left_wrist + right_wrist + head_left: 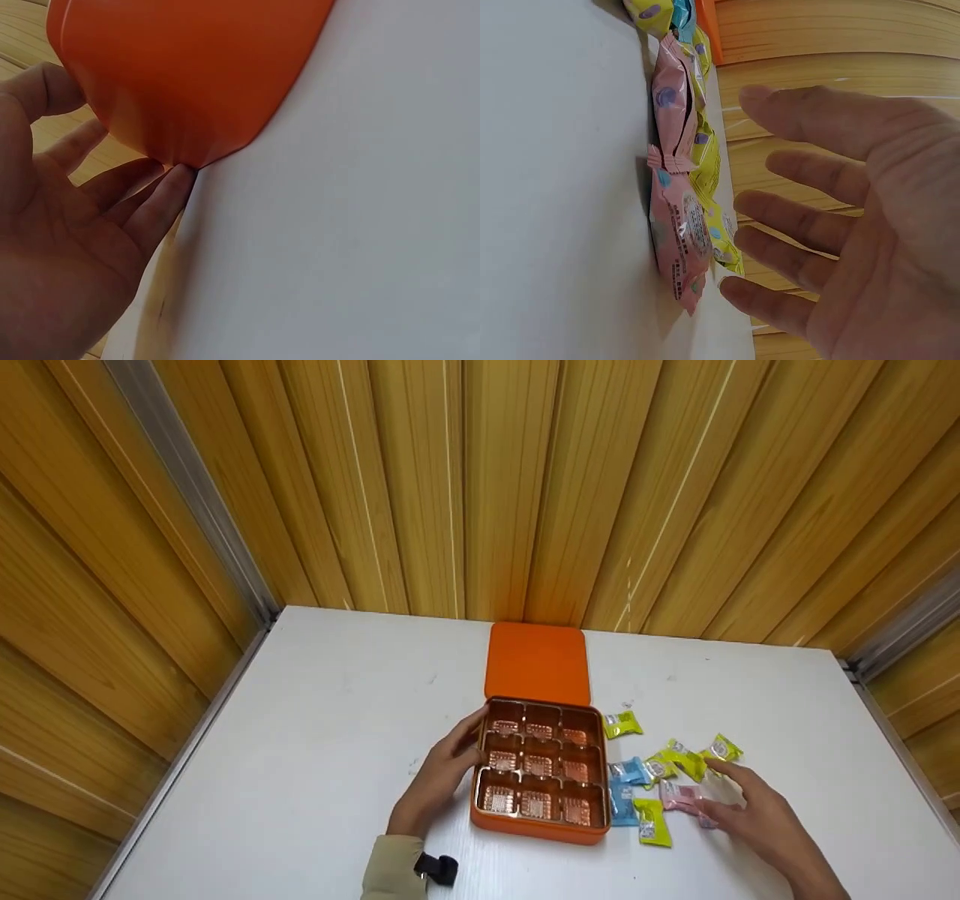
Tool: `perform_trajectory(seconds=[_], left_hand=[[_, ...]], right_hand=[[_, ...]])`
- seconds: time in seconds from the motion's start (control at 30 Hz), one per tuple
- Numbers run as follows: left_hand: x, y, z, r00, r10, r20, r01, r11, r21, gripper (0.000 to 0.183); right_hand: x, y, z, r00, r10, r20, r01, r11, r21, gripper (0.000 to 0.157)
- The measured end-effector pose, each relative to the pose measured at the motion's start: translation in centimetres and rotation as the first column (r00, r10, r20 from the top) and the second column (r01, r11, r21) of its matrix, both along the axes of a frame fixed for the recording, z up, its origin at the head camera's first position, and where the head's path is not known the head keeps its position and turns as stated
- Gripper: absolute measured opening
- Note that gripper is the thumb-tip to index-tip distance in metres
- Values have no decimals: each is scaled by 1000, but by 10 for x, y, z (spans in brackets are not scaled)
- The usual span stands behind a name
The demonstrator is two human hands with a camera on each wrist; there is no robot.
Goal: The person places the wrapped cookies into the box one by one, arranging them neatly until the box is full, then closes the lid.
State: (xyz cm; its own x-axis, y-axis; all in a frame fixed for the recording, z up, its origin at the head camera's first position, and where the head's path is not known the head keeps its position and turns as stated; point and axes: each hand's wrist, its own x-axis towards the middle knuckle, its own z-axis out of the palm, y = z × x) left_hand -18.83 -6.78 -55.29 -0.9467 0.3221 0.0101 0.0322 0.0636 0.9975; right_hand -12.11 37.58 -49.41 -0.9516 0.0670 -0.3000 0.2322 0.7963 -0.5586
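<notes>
An orange box (pixel 540 832) with a copper-coloured tray of nine compartments (pixel 538 765) sits on the table; its compartments hold nothing. My left hand (pixel 439 776) touches the box's left side, with fairly straight fingers along the wall, as the left wrist view shows the hand (pixel 82 217) against the orange side (pixel 202 67). My right hand (pixel 757 810) hovers over the right edge of a pile of small wrapped sweets. Its fingers spread apart and hold nothing in the right wrist view. Pink sweets (pixel 679 232), yellow-green sweets (pixel 652 823) and blue sweets (pixel 622 802) make up the pile.
Behind the box lies a flat orange lid (pixel 536 660), close to the wood-panelled wall (pixel 502 495). The white table (pixel 322 720) is bordered by panels at the left and right. A yellow-green sweet (pixel 622 724) lies apart by the box's upper right side.
</notes>
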Motion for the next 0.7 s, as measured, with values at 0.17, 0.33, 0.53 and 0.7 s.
perform_trajectory(seconds=[0.17,0.33,0.53,0.7], left_hand=[[5,-2,-3,1000,15,-8,-15,1000,-14,69],[7,-3,-4,1000,11,-25,-11,1000,-13,69],[3,-1,-2,999,7,-35,-7,1000,-2,70],[-1,-1,-2,1000,16,-22,-16,1000,0,70]], right_hand=[[2,5,-6,1000,4,19,-4,1000,5,90],[5,10,-10,999,31,11,-31,999,6,90],[3,12,-11,1000,17,25,-17,1000,18,86],[2,13,-9,1000,18,-4,-18,999,28,75]])
